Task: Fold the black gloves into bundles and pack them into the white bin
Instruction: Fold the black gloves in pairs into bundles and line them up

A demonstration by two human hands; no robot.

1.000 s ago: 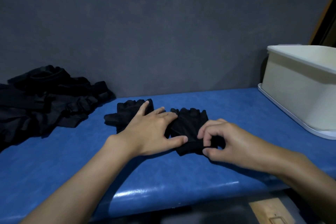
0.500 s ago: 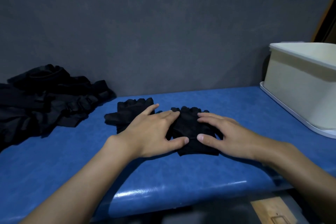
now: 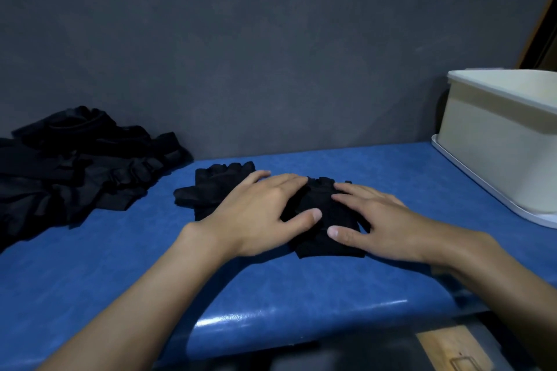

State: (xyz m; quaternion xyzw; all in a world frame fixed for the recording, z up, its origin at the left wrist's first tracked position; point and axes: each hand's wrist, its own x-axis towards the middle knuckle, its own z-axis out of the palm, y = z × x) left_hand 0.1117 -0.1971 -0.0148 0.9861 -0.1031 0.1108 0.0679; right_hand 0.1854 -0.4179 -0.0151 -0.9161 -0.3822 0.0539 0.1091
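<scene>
Head view: blue padded surface [image 3: 271, 295] seen from its near edge, with a grey wall [image 3: 271, 54] behind the far edge.
Glove pile [image 3: 75, 166]: black gloves heaped at the far left corner of the surface, against the wall.
Flat glove [image 3: 217, 187]: spread out mid-surface, nearer the far edge; near the pile but apart from it; right part covered by the left hand.
Left hand [image 3: 259, 211]: palm down, fingers straight and slightly spread; rests across both gloves, thumb tip on the pressed glove.
Pressed glove [image 3: 325, 220]: lies mid-surface, directly right of the flat glove; touching or overlapping it, cannot tell which; held down by both hands.
Right hand [image 3: 382, 220]: palm down, fingers straight; presses the right side of the pressed glove, thumb on its near part.
White bin [image 3: 497, 153]: upright at the far right corner, top open, well apart from the gloves; contents not visible.
White tray [image 3: 482, 187]: under the bin, rim projecting leftward.
</scene>
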